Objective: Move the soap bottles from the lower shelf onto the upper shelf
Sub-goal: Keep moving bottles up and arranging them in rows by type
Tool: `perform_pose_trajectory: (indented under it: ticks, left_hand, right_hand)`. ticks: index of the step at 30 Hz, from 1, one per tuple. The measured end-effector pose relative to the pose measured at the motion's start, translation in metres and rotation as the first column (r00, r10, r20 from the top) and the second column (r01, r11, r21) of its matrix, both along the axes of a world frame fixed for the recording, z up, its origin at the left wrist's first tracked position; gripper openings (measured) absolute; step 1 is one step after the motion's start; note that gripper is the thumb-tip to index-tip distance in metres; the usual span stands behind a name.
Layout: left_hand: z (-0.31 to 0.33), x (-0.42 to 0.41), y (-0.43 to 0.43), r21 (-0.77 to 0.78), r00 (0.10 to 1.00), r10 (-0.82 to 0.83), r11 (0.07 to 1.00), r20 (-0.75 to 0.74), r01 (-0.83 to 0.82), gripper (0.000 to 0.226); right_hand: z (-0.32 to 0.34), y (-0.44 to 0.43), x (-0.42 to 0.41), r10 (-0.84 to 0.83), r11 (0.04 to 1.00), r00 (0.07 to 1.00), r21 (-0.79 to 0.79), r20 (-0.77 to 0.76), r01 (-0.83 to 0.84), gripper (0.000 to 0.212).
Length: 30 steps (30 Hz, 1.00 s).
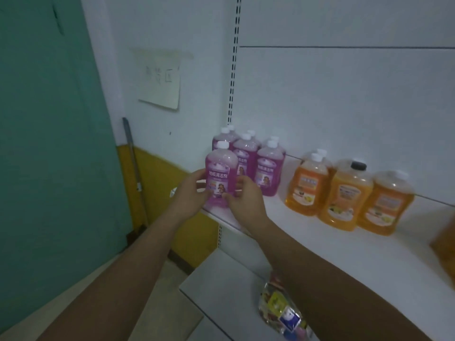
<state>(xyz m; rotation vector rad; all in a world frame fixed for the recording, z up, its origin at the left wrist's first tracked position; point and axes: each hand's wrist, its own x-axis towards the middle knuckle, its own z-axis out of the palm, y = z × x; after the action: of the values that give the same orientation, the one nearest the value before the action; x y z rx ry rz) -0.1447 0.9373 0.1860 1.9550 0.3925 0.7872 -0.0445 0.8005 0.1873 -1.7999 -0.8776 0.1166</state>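
Lower shelf (221, 279): nearest me, beneath my forearms; a crinkly packet of bright wrappers (280, 306) lies on it under my right arm.
Left hand (190, 193): curled round the left side of the purple soap bottle (220, 168), fingers wrapping behind it.
Right hand (246, 195): closed on the bottle's right side, thumb across the lower front of the label.
Held bottle: upright, long axis vertical, white cap up, label facing me, clasped between both hands at the front left corner of the upper shelf (307, 230). I cannot tell whether its base has touched down.
What the move turns on: the bottle sits straight ahead, both hands equally near. The other purple bottles (269, 168) stand just behind and to its right, so I judge it should go straight down, then slightly back towards them, away from the edge.
Further right: orange bottles (349, 193), apart from the purple group.
Far left: a mop handle (133, 163) against the wall, a paper notice (160, 80) above.
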Motion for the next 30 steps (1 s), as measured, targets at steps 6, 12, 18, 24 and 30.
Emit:
perform_pose_trajectory:
  ticks: [6,12,18,24,30]
  left_hand:
    - [-0.01,0.052,0.062,-0.027,0.999,0.037,0.999,-0.034,-0.038,0.049]
    - [-0.015,0.079,0.094,0.027,0.996,0.04,0.999,-0.078,-0.038,0.048]
    - [-0.021,0.091,0.11,0.049,0.994,0.046,0.998,-0.099,-0.041,0.047]
    - [-0.021,0.096,0.111,0.036,0.993,0.042,0.999,-0.114,-0.038,0.046]
    - [-0.022,0.095,0.118,0.049,0.984,0.066,0.997,-0.167,-0.059,0.06]
  right_hand:
    - [-0.006,0.063,0.036,-0.079,0.994,0.994,-0.067,0.071,0.083,0.031]
    - [-0.016,0.101,0.059,-0.145,0.98,0.982,-0.116,0.118,0.159,0.033]
    - [-0.016,0.117,0.069,-0.182,0.965,0.964,-0.153,0.195,0.213,0.038]
    - [-0.017,0.12,0.07,-0.212,0.961,0.961,-0.142,0.176,0.238,0.039]
    - [-0.018,0.118,0.067,-0.21,0.962,0.969,-0.15,0.127,0.228,0.041]
